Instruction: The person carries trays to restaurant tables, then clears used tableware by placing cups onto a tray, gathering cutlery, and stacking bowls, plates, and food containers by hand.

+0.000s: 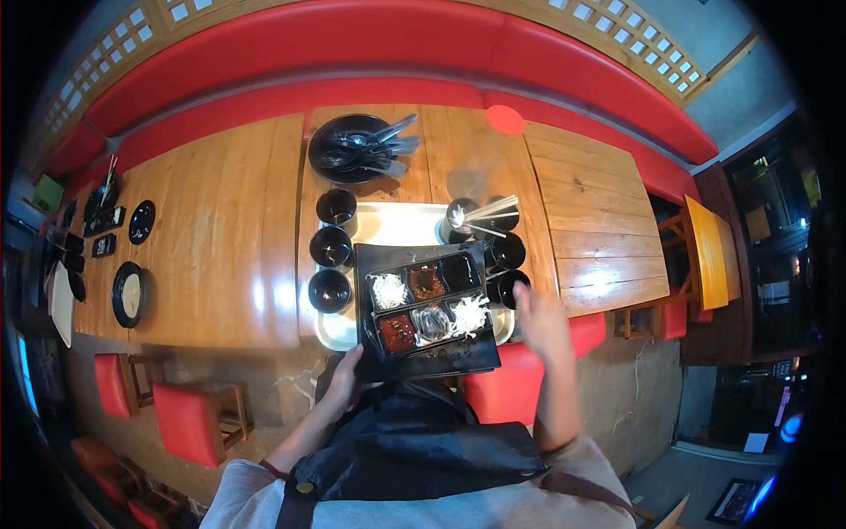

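Note:
My left hand (345, 377) is closed on the lower left edge of a stack of black rectangular plates (423, 361). Two black sectioned sauce dishes lie on top. In the upper dish (426, 280) are white shreds, a brown-red sauce and a dark sauce; the lower dish (434, 324) has a red sauce, a dark, shiny section and more white shreds. At the right, my right hand (542, 322) has its fingertips against or just beside a black cup (508, 288). Its grip is unclear. Beneath the plates is a pale tray (397, 225), partly hidden.
Black cups (331, 248) line both sides of the tray; one cup (458, 217) holds chopsticks (493, 212). Behind stands a black bowl (339, 167) of utensils. Another bowl (130, 295) is on the left table. Red stools (189, 423) and a red bench (352, 40) flank the tables.

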{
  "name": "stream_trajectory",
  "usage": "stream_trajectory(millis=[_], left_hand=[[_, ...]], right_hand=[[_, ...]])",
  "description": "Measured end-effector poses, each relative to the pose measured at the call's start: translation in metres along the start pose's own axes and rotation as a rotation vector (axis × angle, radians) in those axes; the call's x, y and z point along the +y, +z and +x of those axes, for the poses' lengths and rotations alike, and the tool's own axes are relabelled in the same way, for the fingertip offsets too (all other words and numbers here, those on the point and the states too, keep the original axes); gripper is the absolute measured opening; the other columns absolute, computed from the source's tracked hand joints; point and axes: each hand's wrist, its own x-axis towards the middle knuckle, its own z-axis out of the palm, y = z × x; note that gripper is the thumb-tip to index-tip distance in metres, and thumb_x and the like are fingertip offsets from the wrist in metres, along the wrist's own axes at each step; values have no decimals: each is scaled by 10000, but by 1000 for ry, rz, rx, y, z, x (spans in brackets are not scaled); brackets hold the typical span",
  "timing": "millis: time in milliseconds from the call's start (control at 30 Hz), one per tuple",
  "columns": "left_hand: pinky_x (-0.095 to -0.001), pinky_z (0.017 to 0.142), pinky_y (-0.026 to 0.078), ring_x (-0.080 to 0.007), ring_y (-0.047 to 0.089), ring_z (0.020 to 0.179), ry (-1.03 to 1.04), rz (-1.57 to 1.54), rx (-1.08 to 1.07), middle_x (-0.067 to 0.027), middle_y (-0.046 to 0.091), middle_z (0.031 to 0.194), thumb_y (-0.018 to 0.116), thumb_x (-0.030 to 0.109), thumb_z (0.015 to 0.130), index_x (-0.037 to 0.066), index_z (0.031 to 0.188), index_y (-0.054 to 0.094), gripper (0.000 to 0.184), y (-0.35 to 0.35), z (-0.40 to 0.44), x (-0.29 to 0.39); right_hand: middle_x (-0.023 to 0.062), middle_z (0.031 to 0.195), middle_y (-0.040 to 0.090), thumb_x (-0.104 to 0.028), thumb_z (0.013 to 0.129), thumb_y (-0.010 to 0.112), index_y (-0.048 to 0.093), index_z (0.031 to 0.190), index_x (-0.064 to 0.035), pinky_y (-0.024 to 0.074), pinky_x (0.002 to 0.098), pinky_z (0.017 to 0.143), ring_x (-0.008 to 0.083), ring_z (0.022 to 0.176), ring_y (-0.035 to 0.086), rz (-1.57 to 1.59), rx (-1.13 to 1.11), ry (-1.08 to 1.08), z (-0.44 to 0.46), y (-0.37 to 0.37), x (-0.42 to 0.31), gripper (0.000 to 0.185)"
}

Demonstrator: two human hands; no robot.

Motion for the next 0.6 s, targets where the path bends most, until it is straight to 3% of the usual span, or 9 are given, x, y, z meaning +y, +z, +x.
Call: stream_trajectory(millis=[67,100,133,200,233,267,333,500,600], left_hand=[[-410,881,412,-238,500,1061,-198,13,75,-84,517,1132,460,296,877,84,1226,368,418,20,-31,17],[-425,866,431,-293,515,1055,-231,55,-95,-124,502,1153,499,251,839,86,1245,315,476,19,-34,21],[-425,866,431,-293,515,1055,-221,49,-90,-124,502,1153,499,251,839,86,1245,315,476,20,-36,21],[-395,792,495,-327,541,1031,-262,136,-163,-173,486,1154,491,154,826,76,1252,295,475,21,-39,21],[-346,721,544,-349,567,985,-234,9,-145,-202,470,1156,454,57,827,52,1250,285,456,31,-40,25],[-346,721,544,-349,567,985,-227,8,-141,-202,470,1156,454,57,827,52,1250,285,456,33,-39,23],[-333,721,559,-354,568,981,-122,-51,-162,-203,461,1165,408,-28,817,31,1257,266,466,35,-33,20],[-358,753,552,-287,584,949,0,-97,-173,-143,468,1173,389,-61,798,25,1260,283,482,34,-25,9],[-349,758,549,-242,581,924,61,-80,-68,-98,493,1110,394,-59,789,35,1234,324,460,37,-18,7]], right_hand=[[245,768,559,-200,848,482,557,803,31,422,457,661,402,756,543,-60,308,-440,42,-20,-25,247],[224,779,563,-148,798,522,568,855,12,433,447,682,394,776,547,-9,277,-610,70,-24,-36,176],[214,834,576,-167,777,543,570,905,-2,443,434,726,386,822,546,-122,273,-717,98,-19,-46,210],[168,962,599,-339,664,667,576,1000,-58,447,415,793,336,922,563,-452,31,-700,159,3,-57,448],[150,1005,602,-393,610,709,574,1032,-78,447,413,806,318,950,568,-606,-58,-709,183,17,-59,543],[150,1005,602,-393,610,709,574,1032,-78,447,413,806,318,950,568,-604,-57,-717,188,24,-64,543],[123,1032,604,-432,526,757,562,1085,-118,445,410,821,292,977,574,-938,-242,-651,197,34,-71,670],[127,1008,609,-403,519,750,568,1078,-133,472,397,787,282,957,585,-887,-315,-605,207,36,-77,647],[137,963,605,-360,503,730,607,982,-120,462,390,803,302,940,566,-852,-163,-649,204,26,-79,550]])
